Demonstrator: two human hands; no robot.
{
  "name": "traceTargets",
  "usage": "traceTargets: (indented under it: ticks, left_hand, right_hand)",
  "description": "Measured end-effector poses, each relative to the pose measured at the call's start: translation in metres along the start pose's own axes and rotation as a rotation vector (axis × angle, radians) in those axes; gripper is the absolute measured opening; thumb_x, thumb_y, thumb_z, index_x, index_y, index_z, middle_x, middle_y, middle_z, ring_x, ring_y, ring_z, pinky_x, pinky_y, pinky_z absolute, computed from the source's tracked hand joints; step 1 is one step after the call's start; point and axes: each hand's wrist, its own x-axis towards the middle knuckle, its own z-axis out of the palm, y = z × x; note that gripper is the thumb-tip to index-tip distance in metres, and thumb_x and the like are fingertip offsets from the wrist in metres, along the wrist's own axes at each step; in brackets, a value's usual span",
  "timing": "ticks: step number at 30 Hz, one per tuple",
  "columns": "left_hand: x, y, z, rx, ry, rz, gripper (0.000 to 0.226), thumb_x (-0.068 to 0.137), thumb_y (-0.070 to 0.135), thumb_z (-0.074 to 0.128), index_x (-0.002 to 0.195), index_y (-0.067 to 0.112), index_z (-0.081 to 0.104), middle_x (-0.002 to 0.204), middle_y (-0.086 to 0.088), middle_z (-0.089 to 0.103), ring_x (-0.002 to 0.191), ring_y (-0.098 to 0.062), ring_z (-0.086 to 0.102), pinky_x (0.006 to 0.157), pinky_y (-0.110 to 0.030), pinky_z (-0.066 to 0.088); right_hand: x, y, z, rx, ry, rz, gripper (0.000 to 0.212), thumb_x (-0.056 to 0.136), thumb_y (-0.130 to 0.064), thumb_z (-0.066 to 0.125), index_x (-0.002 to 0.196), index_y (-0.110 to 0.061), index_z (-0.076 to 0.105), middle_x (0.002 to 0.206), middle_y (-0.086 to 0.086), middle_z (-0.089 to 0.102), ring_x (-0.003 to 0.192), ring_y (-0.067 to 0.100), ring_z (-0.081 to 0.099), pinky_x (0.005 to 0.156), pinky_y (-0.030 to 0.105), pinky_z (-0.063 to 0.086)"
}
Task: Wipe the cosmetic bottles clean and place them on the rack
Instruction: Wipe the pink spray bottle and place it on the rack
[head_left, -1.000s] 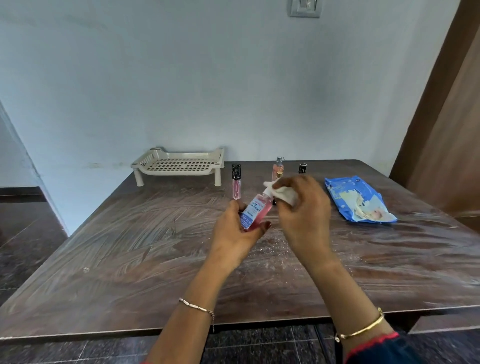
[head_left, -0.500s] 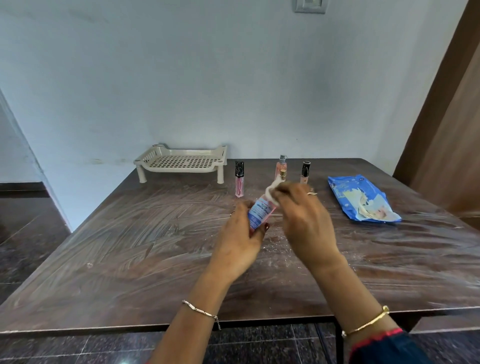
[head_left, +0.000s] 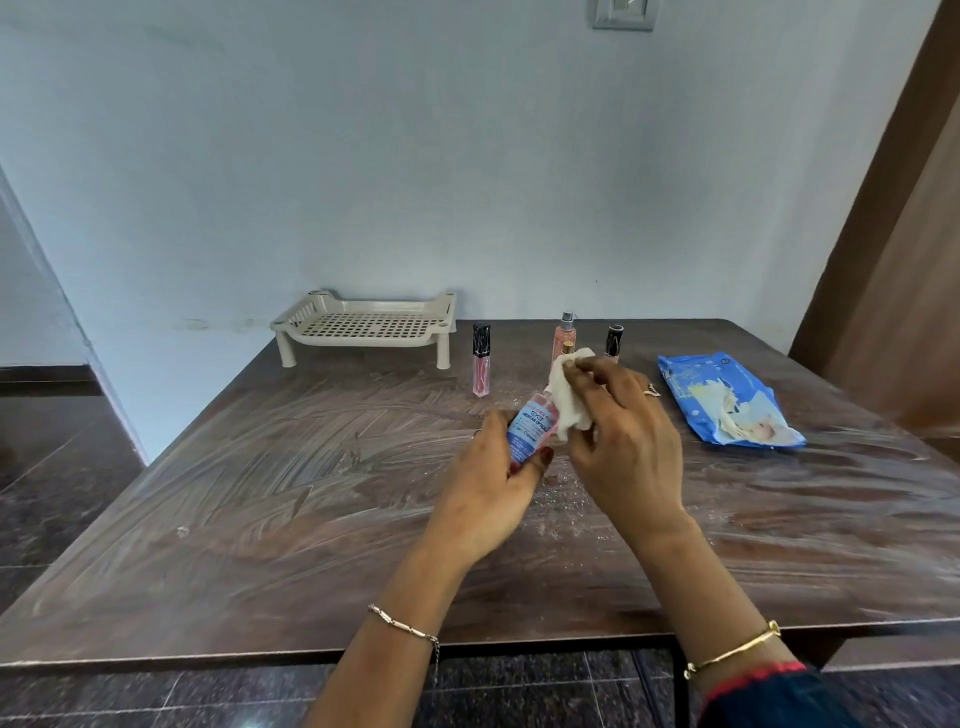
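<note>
Left hand (head_left: 485, 486) grips the lens-cleaner bottle (head_left: 532, 428), tilted top up-right; right hand (head_left: 626, 441) pinches a white wipe (head_left: 569, 400) against its neck.

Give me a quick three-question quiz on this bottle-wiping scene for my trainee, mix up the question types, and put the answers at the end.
1. True or false: a cosmetic item already stands on the rack.
2. Which hand holds the white wipe? A. left hand B. right hand C. neither
3. Fill in: the pink bottle gripped in the left hand has a ____ label.

Key: 1. False, the rack holds nothing. 2. B. 3. Blue.
</note>
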Motion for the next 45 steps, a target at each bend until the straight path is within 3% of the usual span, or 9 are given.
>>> traceTargets:
  ticks: [9,12,15,22,25,28,36,41,45]
  left_hand:
    - [-0.003,-0.002,-0.008,0.042,-0.013,0.069,0.041,0.094,0.048,0.043,0.128,0.026,0.038,0.101,0.011,0.055,0.084,-0.003,0.056,0.073,-0.024,0.049]
    - [-0.002,-0.002,-0.011,0.114,0.031,0.111,0.038,0.095,0.045,0.046,0.127,0.025,0.040,0.103,0.009,0.053,0.082,-0.001,0.052,0.065,-0.017,0.038]
    - [-0.001,-0.003,-0.014,0.157,0.079,0.139,0.039,0.093,0.046,0.048,0.126,0.025,0.041,0.106,0.008,0.054,0.085,-0.003,0.052,0.069,-0.019,0.041]
    - [-0.001,-0.007,-0.020,-0.049,-0.071,0.083,0.037,0.093,0.038,0.052,0.126,0.024,0.043,0.099,0.005,0.057,0.079,-0.004,0.054,0.065,-0.017,0.042]
    - [-0.004,-0.003,-0.029,-0.359,-0.235,-0.015,0.028,0.094,0.034,0.048,0.120,0.024,0.049,0.089,0.002,0.056,0.068,-0.002,0.049,0.059,-0.014,0.042]
    - [-0.006,0.001,-0.038,-0.502,-0.300,-0.068,0.026,0.094,0.035,0.045,0.115,0.021,0.054,0.082,0.001,0.055,0.056,0.002,0.045,0.052,-0.010,0.038]
    - [-0.004,0.004,-0.036,-0.374,-0.185,-0.048,0.030,0.092,0.034,0.053,0.119,0.024,0.046,0.100,0.004,0.061,0.084,-0.002,0.058,0.065,-0.013,0.045]
    - [-0.003,0.000,-0.030,-0.337,-0.084,-0.033,0.034,0.088,0.029,0.062,0.118,0.022,0.047,0.107,0.005,0.061,0.097,-0.007,0.060,0.088,-0.025,0.051]
    - [0.000,-0.004,-0.029,-0.240,-0.010,0.016,0.038,0.084,0.029,0.069,0.115,0.021,0.048,0.108,0.006,0.060,0.097,-0.004,0.060,0.085,-0.023,0.053]
  right_hand:
    - [0.003,-0.002,0.000,-0.024,-0.042,-0.092,0.030,0.094,-0.030,0.048,0.111,-0.018,0.069,0.115,-0.005,0.068,0.119,0.018,0.054,0.107,0.042,0.032]
    - [0.018,-0.001,-0.006,0.055,-0.109,0.050,0.024,0.091,-0.031,0.052,0.089,-0.018,0.072,0.087,-0.005,0.071,0.086,0.017,0.064,0.081,0.033,0.044]
    - [0.030,0.002,-0.008,0.460,-0.231,0.350,0.020,0.089,-0.032,0.060,0.078,-0.017,0.068,0.070,-0.008,0.065,0.062,0.013,0.059,0.057,0.026,0.043]
    - [0.032,0.016,-0.020,1.340,-0.567,0.760,0.021,0.073,-0.005,0.073,0.093,-0.007,0.065,0.089,0.008,0.072,0.080,0.019,0.069,0.069,0.026,0.056]
    - [0.028,0.019,-0.022,1.432,-0.636,0.739,0.043,0.067,-0.003,0.072,0.109,-0.004,0.064,0.103,0.012,0.070,0.090,0.022,0.068,0.073,0.029,0.058]
    - [0.024,0.016,-0.024,1.441,-0.587,0.717,0.032,0.067,-0.004,0.071,0.099,-0.006,0.067,0.095,0.008,0.073,0.083,0.017,0.069,0.069,0.026,0.057]
    - [0.017,-0.005,-0.011,1.493,-0.384,0.916,0.018,0.067,-0.009,0.073,0.082,-0.002,0.066,0.077,0.012,0.072,0.068,0.018,0.070,0.059,0.025,0.056]
    - [0.016,-0.014,-0.010,1.421,-0.320,0.918,0.004,0.080,-0.005,0.068,0.082,-0.006,0.066,0.077,0.008,0.072,0.071,0.018,0.068,0.064,0.027,0.057]
    - [0.019,-0.015,-0.013,1.489,-0.307,0.977,0.006,0.083,-0.003,0.064,0.086,-0.007,0.067,0.078,0.006,0.073,0.070,0.015,0.070,0.060,0.024,0.056]
